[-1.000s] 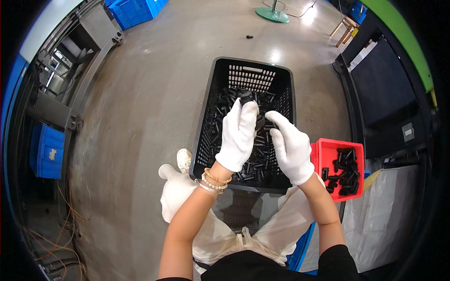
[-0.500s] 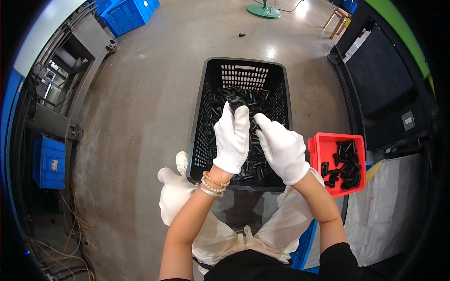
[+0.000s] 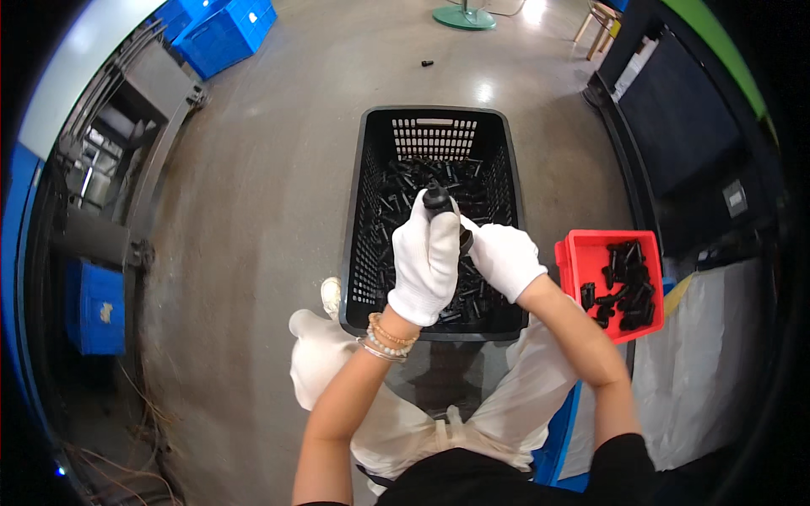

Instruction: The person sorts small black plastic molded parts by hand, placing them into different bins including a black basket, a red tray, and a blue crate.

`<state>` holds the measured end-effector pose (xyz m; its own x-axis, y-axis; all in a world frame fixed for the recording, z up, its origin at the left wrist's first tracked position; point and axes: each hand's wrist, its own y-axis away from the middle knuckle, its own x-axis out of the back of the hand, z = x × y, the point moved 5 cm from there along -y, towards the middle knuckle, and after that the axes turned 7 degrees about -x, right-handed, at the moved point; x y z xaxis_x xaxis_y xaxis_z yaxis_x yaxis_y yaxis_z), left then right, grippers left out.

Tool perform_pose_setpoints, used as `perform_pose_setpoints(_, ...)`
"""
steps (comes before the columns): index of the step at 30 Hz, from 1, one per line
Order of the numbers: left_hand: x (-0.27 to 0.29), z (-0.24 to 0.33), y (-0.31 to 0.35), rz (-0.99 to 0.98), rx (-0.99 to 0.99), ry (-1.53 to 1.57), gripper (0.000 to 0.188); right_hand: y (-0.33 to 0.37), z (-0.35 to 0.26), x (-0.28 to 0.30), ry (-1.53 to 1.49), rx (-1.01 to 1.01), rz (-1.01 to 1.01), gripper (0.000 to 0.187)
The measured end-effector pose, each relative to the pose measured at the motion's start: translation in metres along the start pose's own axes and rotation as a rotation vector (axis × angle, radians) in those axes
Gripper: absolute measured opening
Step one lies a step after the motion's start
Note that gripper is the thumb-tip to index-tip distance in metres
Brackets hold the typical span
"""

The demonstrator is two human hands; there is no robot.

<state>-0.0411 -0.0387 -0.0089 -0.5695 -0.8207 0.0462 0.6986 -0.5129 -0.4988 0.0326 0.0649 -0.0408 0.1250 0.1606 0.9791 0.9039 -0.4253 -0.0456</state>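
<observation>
My left hand [image 3: 428, 261], in a white glove, is closed around a black tubular plastic fitting [image 3: 438, 200] whose rounded end sticks up past the fingers. My right hand [image 3: 506, 260], gloved too, meets it from the right, fingers closed at the fitting's lower end; exactly how they grip is partly hidden. Both hands are above a black mesh-sided crate [image 3: 363, 169] holding many loose black plastic parts [image 3: 447, 173].
To the right of the crate, a red bin [image 3: 582, 261] holds several black fittings [image 3: 637, 295]. Machine frames line both sides. Blue crates [image 3: 224, 38] stand at the far left. One small black part [image 3: 427, 63] lies on the floor ahead.
My right hand has come in against the fitting and turned. My left hand has shifted slightly right and nearer, tilting the fitting so that its rounded end shows.
</observation>
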Motion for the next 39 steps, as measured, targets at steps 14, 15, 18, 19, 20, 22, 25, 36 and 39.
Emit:
perform_pose_setpoints(14, 0.004, -0.018, 0.000, 0.130, 0.134, 0.082, 0.045, 0.024, -0.028, 0.051, -0.523, 0.181, 0.474, 0.036)
perform_pose_setpoints(15, 0.003, -0.019, -0.001, 0.103, 0.131, 0.084, 0.045, 0.025, -0.028, 0.054, -0.542, 0.189, 0.491, 0.036)
perform_pose_setpoints(18, 0.004, -0.022, -0.001, 0.113, 0.147, 0.057, 0.042, 0.024, -0.027, 0.054, -0.421, 0.146, 0.411, 0.038)
perform_pose_setpoints(19, 0.004, -0.023, 0.000, 0.122, 0.148, 0.046, 0.039, 0.023, -0.026, 0.053, -0.402, 0.134, 0.374, 0.037)
perform_pose_setpoints(20, 0.005, -0.023, 0.000, 0.150, 0.133, 0.040, 0.037, 0.022, -0.026, 0.051, -0.392, 0.131, 0.325, 0.037)
perform_pose_setpoints(22, 0.004, -0.025, 0.001, 0.137, 0.122, -0.073, 0.035, 0.023, -0.025, 0.053, -0.347, 0.146, 0.380, 0.038)
perform_pose_setpoints(25, 0.002, -0.025, 0.001, 0.122, 0.118, -0.135, 0.035, 0.023, -0.023, 0.052, -0.290, 0.175, 0.417, 0.040)
perform_pose_setpoints(36, 0.000, -0.030, 0.003, 0.096, 0.217, 0.022, 0.035, 0.024, -0.019, 0.044, -0.197, 0.138, 0.393, 0.041)
perform_pose_setpoints(39, -0.004, -0.034, 0.010, 0.082, 0.344, 0.165, 0.041, 0.020, -0.011, 0.025, 0.062, 0.037, 0.380, 0.033)
